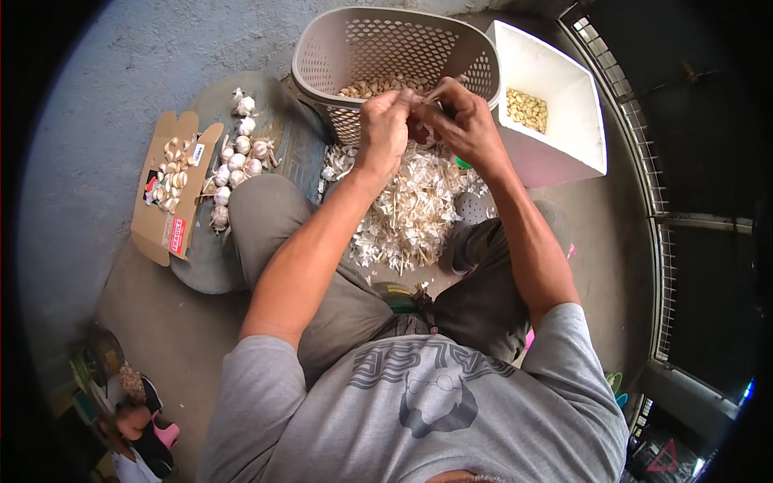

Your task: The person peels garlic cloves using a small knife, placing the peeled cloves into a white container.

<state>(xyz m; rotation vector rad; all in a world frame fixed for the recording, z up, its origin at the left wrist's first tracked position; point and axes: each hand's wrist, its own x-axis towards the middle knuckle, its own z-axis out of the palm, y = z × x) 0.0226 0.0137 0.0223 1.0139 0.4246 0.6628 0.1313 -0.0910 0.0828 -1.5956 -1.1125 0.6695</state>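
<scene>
Close together in front of the tan plastic basket (314, 60), my left hand (385, 133) and my right hand (465, 127) both have their fingers closed on a garlic bulb. Its dry stalk (436, 94) sticks up between them, while the fingers mostly hide the bulb itself. Loose garlic cloves (378, 85) lie inside the basket, just beyond my hands. Below them, a heap of papery garlic skins (412, 201) covers the floor between my feet.
Whole garlic bulbs (236, 162) lie on a dark round surface (205, 270) at my left, beside an opened cardboard box (187, 205) with cloves (171, 173). A white foam box (560, 88) holding peeled cloves (527, 110) stands right of the basket. A metal-framed screen (662, 274) borders the right side.
</scene>
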